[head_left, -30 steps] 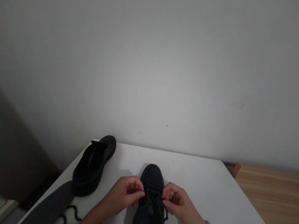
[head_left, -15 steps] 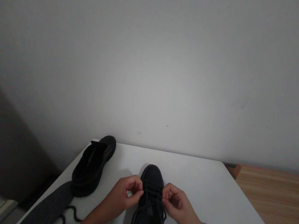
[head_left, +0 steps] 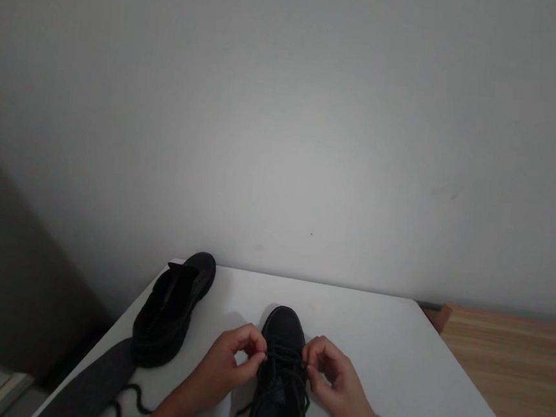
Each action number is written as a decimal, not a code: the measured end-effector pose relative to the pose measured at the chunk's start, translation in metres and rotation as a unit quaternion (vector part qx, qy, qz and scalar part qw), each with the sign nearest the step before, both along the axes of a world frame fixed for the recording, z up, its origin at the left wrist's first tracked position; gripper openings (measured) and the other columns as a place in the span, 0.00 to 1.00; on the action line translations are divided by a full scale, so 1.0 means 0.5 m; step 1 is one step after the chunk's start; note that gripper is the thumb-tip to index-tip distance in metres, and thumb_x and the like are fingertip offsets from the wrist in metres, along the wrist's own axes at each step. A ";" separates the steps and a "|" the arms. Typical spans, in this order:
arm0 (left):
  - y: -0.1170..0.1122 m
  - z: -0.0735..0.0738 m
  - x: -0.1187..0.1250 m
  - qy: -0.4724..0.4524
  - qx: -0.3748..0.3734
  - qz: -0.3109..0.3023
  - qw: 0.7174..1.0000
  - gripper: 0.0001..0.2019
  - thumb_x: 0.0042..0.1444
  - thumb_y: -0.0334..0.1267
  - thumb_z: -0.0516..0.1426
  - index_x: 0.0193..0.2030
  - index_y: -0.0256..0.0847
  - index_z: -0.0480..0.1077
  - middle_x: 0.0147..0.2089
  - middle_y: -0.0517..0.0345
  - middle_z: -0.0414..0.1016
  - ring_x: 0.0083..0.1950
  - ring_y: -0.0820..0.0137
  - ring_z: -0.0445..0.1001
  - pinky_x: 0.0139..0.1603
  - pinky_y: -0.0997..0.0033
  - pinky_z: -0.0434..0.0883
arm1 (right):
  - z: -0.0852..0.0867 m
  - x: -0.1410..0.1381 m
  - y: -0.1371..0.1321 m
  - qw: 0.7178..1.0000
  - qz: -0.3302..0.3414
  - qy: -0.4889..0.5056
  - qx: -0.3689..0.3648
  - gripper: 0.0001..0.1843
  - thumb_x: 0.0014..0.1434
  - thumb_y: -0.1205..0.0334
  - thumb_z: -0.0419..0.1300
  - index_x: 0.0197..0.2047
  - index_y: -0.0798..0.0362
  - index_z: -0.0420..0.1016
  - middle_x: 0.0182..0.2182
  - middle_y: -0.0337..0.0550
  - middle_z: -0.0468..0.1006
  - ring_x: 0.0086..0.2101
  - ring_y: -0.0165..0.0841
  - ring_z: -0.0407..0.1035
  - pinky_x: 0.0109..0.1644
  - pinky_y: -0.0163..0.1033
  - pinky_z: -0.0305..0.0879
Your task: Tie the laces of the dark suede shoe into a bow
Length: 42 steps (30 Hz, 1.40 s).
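Observation:
A black shoe [head_left: 285,329] stands on the white table with its toe pointing away from me; the heel end runs out of the bottom of the view. A dark shoelace [head_left: 285,357] crosses its upper, and one loose end hangs at the shoe's left side. On the left, my left hand [head_left: 238,361] pinches the lace between thumb and forefinger. My right hand [head_left: 333,382] pinches the same lace at the shoe's right edge, so it stretches across between both hands.
A second black shoe [head_left: 163,328], its tongue up and no lace visible in it, sits at the table's left edge. Near it lie a dark grey cloth piece [head_left: 97,381] and a loose black lace [head_left: 132,398]. A wall rises behind the white table [head_left: 382,347]; a wooden surface [head_left: 502,364] is at right.
The lace between my hands now runs straighter across the shoe. My right hand has shifted slightly, and a lace end now sticks out at the shoe's left side.

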<state>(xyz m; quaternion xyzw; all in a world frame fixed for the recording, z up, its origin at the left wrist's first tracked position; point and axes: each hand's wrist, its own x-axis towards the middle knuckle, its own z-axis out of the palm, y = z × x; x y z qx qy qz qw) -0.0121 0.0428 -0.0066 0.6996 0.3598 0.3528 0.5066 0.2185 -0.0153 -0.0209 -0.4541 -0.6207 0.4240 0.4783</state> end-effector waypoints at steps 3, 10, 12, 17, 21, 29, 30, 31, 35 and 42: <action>0.001 0.000 0.002 0.000 -0.005 -0.001 1.000 0.02 0.53 0.31 0.56 0.30 0.41 0.67 0.30 0.60 0.71 0.34 0.68 0.70 0.38 0.70 0.66 | -0.005 0.001 0.001 1.000 0.000 0.007 -0.004 0.20 0.66 0.43 0.56 0.33 0.49 0.63 0.31 0.39 0.67 0.31 0.33 0.61 0.35 0.39 0.58; 0.001 -0.001 0.003 -0.002 -0.014 -0.007 1.000 0.02 0.52 0.31 0.55 0.30 0.41 0.65 0.30 0.62 0.68 0.33 0.68 0.68 0.38 0.69 0.65 | -0.005 0.001 0.000 0.999 -0.009 0.032 -0.009 0.17 0.67 0.45 0.57 0.34 0.50 0.65 0.32 0.39 0.68 0.32 0.33 0.62 0.36 0.38 0.58; 0.000 -0.002 0.003 -0.006 -0.017 -0.010 1.000 0.03 0.52 0.31 0.54 0.30 0.42 0.65 0.30 0.63 0.67 0.34 0.69 0.67 0.38 0.70 0.64 | -0.002 0.000 -0.002 0.999 -0.009 0.040 -0.015 0.17 0.67 0.45 0.57 0.35 0.50 0.66 0.31 0.38 0.67 0.31 0.32 0.62 0.35 0.37 0.58; -0.003 -0.002 0.002 -0.016 -0.025 -0.024 0.999 0.04 0.53 0.30 0.55 0.30 0.42 0.63 0.29 0.65 0.63 0.33 0.71 0.64 0.36 0.72 0.62 | 0.011 -0.004 -0.003 0.995 0.011 0.086 -0.057 0.19 0.64 0.41 0.58 0.38 0.50 0.67 0.28 0.34 0.63 0.27 0.30 0.55 0.29 0.35 0.53; -0.006 -0.001 0.001 -0.031 -0.033 -0.036 0.998 0.05 0.54 0.29 0.55 0.31 0.42 0.63 0.29 0.66 0.62 0.32 0.72 0.62 0.35 0.72 0.60 | 0.021 -0.004 -0.001 0.993 0.013 0.100 -0.066 0.21 0.62 0.39 0.60 0.37 0.50 0.67 0.26 0.33 0.62 0.27 0.30 0.56 0.30 0.35 0.54; -0.008 0.012 -0.009 -0.110 -0.046 -0.079 0.990 0.03 0.57 0.32 0.59 0.35 0.41 0.67 0.35 0.60 0.67 0.40 0.68 0.67 0.44 0.68 0.64 | 0.024 0.011 -0.004 0.979 0.014 0.194 -0.064 0.16 0.60 0.47 0.67 0.36 0.50 0.70 0.30 0.36 0.68 0.32 0.31 0.62 0.37 0.37 0.58; -0.008 0.012 -0.010 -0.125 -0.050 -0.086 0.987 0.04 0.57 0.34 0.60 0.35 0.41 0.67 0.36 0.59 0.67 0.40 0.68 0.67 0.44 0.68 0.64 | 0.022 0.014 -0.005 0.975 0.015 0.212 -0.065 0.16 0.59 0.48 0.67 0.37 0.50 0.70 0.30 0.36 0.68 0.32 0.32 0.63 0.38 0.37 0.58; -0.007 0.012 -0.011 -0.139 -0.054 -0.093 0.984 0.05 0.58 0.35 0.61 0.35 0.41 0.67 0.36 0.59 0.67 0.40 0.68 0.67 0.44 0.68 0.64 | 0.021 0.017 -0.005 0.971 0.017 0.227 -0.066 0.15 0.59 0.48 0.67 0.36 0.49 0.70 0.30 0.36 0.68 0.32 0.32 0.62 0.38 0.37 0.58; -0.003 0.010 -0.013 -0.194 -0.077 -0.116 0.971 0.12 0.58 0.43 0.63 0.34 0.41 0.66 0.36 0.58 0.68 0.39 0.68 0.69 0.42 0.67 0.66 | 0.022 0.021 -0.008 0.965 0.022 0.251 -0.070 0.16 0.59 0.47 0.67 0.35 0.50 0.70 0.27 0.36 0.68 0.30 0.33 0.61 0.37 0.38 0.56; -0.002 0.002 -0.014 -0.226 -0.103 -0.116 0.962 0.12 0.57 0.43 0.65 0.34 0.41 0.67 0.34 0.61 0.67 0.33 0.73 0.66 0.36 0.72 0.64 | 0.043 0.016 -0.013 0.956 0.038 0.282 -0.071 0.17 0.58 0.46 0.67 0.32 0.49 0.69 0.22 0.32 0.60 0.25 0.31 0.53 0.33 0.38 0.53</action>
